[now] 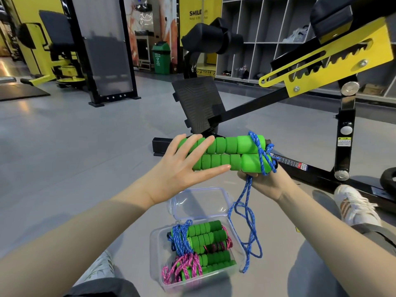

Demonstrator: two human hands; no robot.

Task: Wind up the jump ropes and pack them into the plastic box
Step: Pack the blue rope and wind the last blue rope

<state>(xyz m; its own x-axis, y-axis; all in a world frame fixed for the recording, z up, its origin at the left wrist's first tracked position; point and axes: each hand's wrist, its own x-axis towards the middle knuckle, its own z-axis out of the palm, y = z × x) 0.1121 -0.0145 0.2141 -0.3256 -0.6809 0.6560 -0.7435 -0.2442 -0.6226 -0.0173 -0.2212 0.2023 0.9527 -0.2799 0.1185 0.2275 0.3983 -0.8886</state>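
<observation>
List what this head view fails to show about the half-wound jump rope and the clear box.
1. Head view: most of the right hand's fingers are hidden behind the two green foam handles.
2. Head view: the blue braided cord's wraps on the far side are hidden by the handles.
3. Head view: the rope count in the clear plastic box is unclear because the bundles overlap.
4. Head view: the print on the white warning label is too small.

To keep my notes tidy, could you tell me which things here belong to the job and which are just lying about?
Job: blue jump rope, green foam handles, plastic box, lid, packed ropes, left hand, right hand.
Lying about: yellow gym machine, green bin, cubby shelves.
</observation>
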